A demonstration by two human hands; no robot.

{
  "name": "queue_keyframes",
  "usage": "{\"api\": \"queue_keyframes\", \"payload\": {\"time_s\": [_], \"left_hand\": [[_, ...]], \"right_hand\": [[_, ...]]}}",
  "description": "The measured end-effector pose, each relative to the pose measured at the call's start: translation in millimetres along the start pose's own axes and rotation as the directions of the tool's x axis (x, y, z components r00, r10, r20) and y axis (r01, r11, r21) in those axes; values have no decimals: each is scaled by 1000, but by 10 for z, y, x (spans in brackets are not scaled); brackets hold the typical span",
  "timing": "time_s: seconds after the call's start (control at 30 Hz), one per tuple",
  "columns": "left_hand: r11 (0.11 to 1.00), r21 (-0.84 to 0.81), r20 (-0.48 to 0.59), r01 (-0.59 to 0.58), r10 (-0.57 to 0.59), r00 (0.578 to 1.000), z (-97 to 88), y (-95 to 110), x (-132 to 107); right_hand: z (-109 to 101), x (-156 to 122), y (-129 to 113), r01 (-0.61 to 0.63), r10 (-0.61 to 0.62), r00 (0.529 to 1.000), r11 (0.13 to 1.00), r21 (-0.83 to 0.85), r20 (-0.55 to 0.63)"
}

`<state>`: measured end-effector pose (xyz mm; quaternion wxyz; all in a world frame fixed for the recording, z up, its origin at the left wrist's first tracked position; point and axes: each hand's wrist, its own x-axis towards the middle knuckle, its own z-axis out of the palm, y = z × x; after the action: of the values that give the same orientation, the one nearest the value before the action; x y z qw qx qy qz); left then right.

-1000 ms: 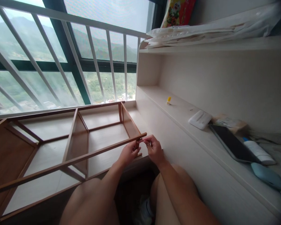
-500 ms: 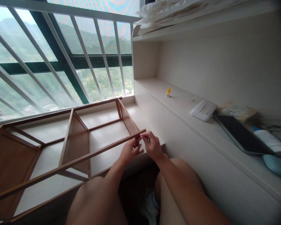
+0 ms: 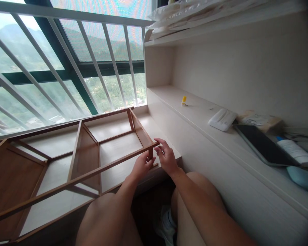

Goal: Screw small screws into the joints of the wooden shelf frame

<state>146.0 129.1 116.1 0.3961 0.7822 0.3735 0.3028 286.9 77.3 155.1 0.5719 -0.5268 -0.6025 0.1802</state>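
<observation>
One head-worn camera looks forward and down, close over the person's knees, toward the window (image 3: pixel 66 61).

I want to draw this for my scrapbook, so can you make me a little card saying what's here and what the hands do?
Thing: wooden frame, lying on its side on the ledge
Left: left hand, grip closed on the frame's corner post
Right: right hand, fingertips at the top rail's end; closed or not, unclear
Shelf: yellow item, white device, dark tablet, white tube
Behind: railed window
</observation>
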Motion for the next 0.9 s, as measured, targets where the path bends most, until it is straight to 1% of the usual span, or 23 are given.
{"api": "queue_keyframes", "payload": {"time_s": [0.07, 0.13, 0.2, 0.23, 0.3, 0.33, 0.37, 0.4, 0.47, 0.5, 0.53, 0.6, 0.7, 0.77, 0.8, 0.9], "left_hand": [[998, 57, 7, 14, -14, 1000, -10, 30, -6], [979, 199, -41, 51, -44, 998, -34, 91, -52], [914, 388, -130, 115, -69, 989, -80, 207, -158], [874, 466, -146, 138, -78, 986, -115, 293, -233], [801, 575, -119, 164, -117, 986, -204, 521, -399], [801, 584, -45, 130, -128, 991, -258, 655, -475], [815, 574, 25, 77, -111, 993, -316, 795, -535], [826, 563, 60, 19, -65, 996, -376, 930, -570], [824, 554, 79, -117, 88, 993, -495, 1147, -550], [802, 579, 41, -149, 154, 987, -553, 1212, -493], [771, 617, 10, -156, 191, 982, -608, 1242, -413], [715, 677, 20, -173, 218, 976, -709, 1213, -210], [669, 702, 147, -246, 201, 968, -818, 1059, 71], [671, 682, 219, -290, 192, 957, -851, 979, 185], [683, 665, 235, -303, 194, 953, -855, 957, 217], [727, 615, 235, -307, 202, 951, -842, 947, 250]], "right_hand": [[-9, 8, 2, -3, 3, 1000, 1000, 19, 19], [-15, 14, 1, -7, 6, 1000, 999, 32, 27], [-20, 20, -6, -8, 7, 1000, 999, 34, 20], [-22, 25, -11, -7, 7, 1000, 999, 34, 15], [-25, 35, -20, -3, 3, 1000, 999, 31, 11], [-27, 40, -23, -2, 1, 1000, 1000, 31, 14], [-27, 44, -25, -2, 1, 1000, 1000, 30, 18], [-28, 47, -25, -3, 3, 1000, 999, 32, 22], [-30, 46, -23, -9, 8, 1000, 999, 46, 24], [-31, 43, -20, -13, 12, 1000, 998, 58, 26], [-31, 39, -18, -19, 17, 1000, 997, 69, 26], [-28, 30, -13, -29, 27, 999, 996, 86, 26], [-9, 23, -9, -31, 32, 999, 995, 90, -11], [13, 26, -9, -20, 26, 998, 995, 94, -62], [24, 30, -9, -13, 21, 996, 995, 97, -90], [47, 46, -11, 6, 4, 992, 997, 77, -128]]}}
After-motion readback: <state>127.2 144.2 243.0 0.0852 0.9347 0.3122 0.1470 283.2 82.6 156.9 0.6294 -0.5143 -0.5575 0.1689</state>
